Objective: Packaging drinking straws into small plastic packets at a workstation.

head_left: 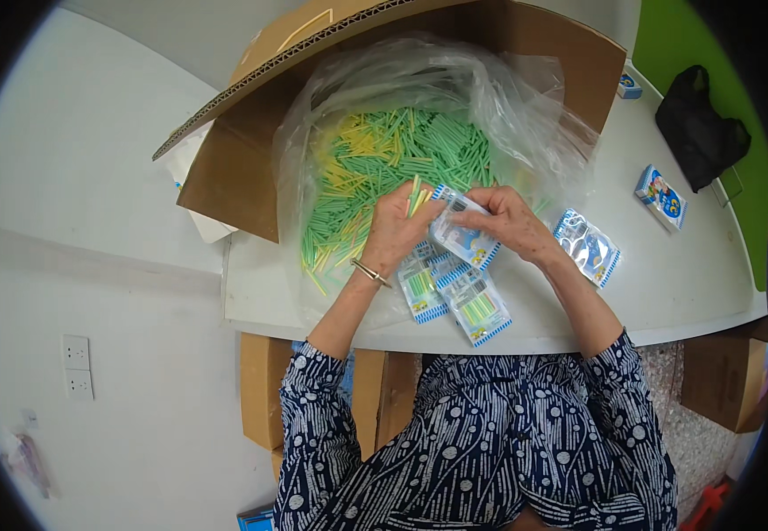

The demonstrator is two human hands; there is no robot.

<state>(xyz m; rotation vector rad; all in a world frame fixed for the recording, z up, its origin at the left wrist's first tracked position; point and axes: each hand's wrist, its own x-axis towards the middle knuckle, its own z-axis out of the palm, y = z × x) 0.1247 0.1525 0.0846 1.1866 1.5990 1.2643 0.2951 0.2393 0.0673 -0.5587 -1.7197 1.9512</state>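
Observation:
My left hand [392,228] is closed round a few yellow-green sticks [416,196], their tips standing up past the fingers. Between both hands is a small clear packet [463,241] with blue-striped ends; my right hand [509,221] pinches its upper part. Just below, on the table, lie filled packets [478,307] with green and yellow sticks showing through their windows; they overlap partly. Beyond my hands, a heap of green and yellow sticks [401,150] fills a clear plastic bag [525,115] in an open cardboard box [242,168]. Right of my right hand are flat, seemingly unfilled packets [589,248].
On the white table [667,292] at the right stand a small blue-and-white box [663,198] and a black bag [701,124]. Another small blue box [629,87] is farther back. Cardboard boxes [722,380] sit below the table, and a wall with sockets [77,367] is at left.

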